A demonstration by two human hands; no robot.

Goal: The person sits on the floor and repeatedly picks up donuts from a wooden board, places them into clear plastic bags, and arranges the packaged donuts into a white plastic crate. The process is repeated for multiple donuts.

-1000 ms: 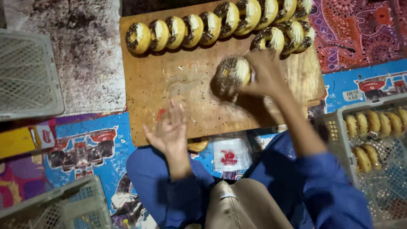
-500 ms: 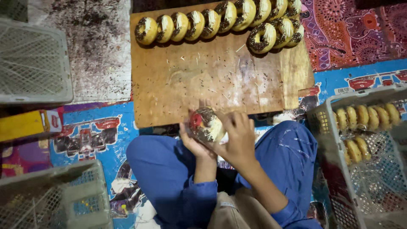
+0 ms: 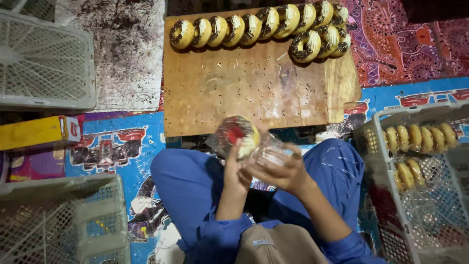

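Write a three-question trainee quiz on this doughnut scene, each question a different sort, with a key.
1. True or false: the left hand and right hand hold a doughnut in a clear plastic bag.
2. Where do the sprinkled doughnuts lie? A) in a crate B) on the wooden board C) on the yellow box
3. Fill in: the crate on the picture's right holds ____ doughnuts.

Key: 1 true; 2 B; 3 plain
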